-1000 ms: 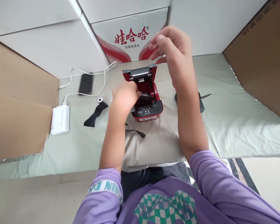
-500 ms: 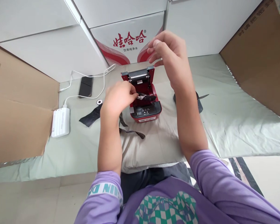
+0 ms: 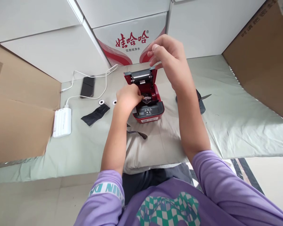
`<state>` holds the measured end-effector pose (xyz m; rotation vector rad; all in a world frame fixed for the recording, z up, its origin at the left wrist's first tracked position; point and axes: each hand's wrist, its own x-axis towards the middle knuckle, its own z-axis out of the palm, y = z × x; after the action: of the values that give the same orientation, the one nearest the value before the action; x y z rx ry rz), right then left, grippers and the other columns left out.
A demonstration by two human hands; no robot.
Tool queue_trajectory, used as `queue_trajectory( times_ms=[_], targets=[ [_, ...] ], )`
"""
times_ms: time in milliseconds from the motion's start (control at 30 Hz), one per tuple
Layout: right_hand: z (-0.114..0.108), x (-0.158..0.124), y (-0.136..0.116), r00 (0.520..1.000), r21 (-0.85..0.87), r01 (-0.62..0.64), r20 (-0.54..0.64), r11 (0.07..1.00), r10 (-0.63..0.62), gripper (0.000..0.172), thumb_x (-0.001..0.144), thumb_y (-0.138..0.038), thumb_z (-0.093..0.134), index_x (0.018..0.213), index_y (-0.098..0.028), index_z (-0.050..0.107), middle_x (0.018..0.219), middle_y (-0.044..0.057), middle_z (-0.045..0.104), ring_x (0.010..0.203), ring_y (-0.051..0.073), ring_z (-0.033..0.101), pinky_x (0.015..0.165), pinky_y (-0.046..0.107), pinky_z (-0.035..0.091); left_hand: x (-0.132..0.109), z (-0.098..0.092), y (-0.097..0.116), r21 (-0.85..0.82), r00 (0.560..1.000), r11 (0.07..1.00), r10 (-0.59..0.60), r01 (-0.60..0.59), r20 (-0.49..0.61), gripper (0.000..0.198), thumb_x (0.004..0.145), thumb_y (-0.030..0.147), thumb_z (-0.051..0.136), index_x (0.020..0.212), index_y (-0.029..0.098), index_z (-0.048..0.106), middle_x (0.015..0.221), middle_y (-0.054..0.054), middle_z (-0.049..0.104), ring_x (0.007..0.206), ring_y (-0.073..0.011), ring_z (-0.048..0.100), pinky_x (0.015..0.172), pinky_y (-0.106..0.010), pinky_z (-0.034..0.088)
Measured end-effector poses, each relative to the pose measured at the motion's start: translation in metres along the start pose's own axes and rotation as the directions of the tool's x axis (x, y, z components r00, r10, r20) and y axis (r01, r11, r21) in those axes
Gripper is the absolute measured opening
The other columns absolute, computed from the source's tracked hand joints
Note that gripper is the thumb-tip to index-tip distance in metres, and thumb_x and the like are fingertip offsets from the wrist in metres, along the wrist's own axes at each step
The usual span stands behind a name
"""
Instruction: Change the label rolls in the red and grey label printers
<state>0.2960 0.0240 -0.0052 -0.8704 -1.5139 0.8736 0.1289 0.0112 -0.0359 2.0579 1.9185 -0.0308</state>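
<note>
A red and black label printer (image 3: pixel 149 115) stands on the cloth with its lid (image 3: pixel 141 75) raised, showing a roller inside. My left hand (image 3: pixel 130 97) reaches into the printer's compartment from the left. Thumb and finger are closed in a pinch on a crumpled, shiny black-and-white strip (image 3: pixel 146 99); part of it is hidden. Above the lid's right corner, my right hand (image 3: pixel 168 56) is raised, fingers curved and apart, thumb clear of them. Its lower fingertips are at the lid's corner; whether they touch it I cannot tell.
Left of the printer lie a black strip (image 3: pixel 95 115), small white rings (image 3: pixel 101 102), a dark phone (image 3: pixel 87 87) and a white power bank (image 3: pixel 62 122) with a cable. Another dark strip (image 3: pixel 138 134) lies in front. A blade (image 3: pixel 205 97) protrudes beside a dark object on the right. Cardboard boxes flank both sides.
My left hand has moved right and deeper into the printer, with the strip in its pinch. A second white ring shows beside my wrist. My right hand has barely shifted.
</note>
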Motion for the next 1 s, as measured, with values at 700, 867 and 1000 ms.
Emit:
queue_trajectory(
  times_ms=[700,867,1000],
  targets=[
    [0.006,-0.002,0.003,0.997,-0.039,0.021,0.078,0.999,-0.017,0.013,0.095,-0.031,0.055,0.085,-0.03,0.064,0.099,0.004,0.071,0.087,0.022,0.062,0.081,0.038,0.056,0.01,0.005,-0.025,-0.189,0.991,0.976,0.122,-0.11,0.056,0.02,0.087,0.03,0.055,0.077,0.022,0.07,0.082,-0.005,0.075,0.082,-0.0229,0.067,0.077,-0.033,0.048],
    [0.006,-0.002,0.004,0.994,-0.093,-0.007,0.107,0.996,0.017,0.015,0.096,-0.036,0.058,0.081,-0.035,0.061,0.101,0.0,0.073,0.087,0.022,0.063,0.078,0.036,0.056,-0.004,-0.003,-0.018,-0.118,0.986,0.987,0.123,-0.11,0.113,0.023,0.09,0.031,0.053,0.077,0.023,0.07,0.082,-0.006,0.075,0.08,-0.0245,0.067,0.074,-0.034,0.047],
    [0.007,-0.003,0.002,0.994,-0.095,-0.002,0.107,0.995,0.013,0.013,0.095,-0.036,0.056,0.083,-0.034,0.062,0.102,0.001,0.073,0.087,0.023,0.063,0.081,0.038,0.057,-0.02,-0.008,0.0,0.1,0.996,0.992,0.078,-0.08,0.032,0.022,0.087,0.02,0.053,0.087,0.022,0.075,0.088,-0.011,0.076,0.091,-0.0295,0.069,0.08,-0.037,0.048]
  ],
)
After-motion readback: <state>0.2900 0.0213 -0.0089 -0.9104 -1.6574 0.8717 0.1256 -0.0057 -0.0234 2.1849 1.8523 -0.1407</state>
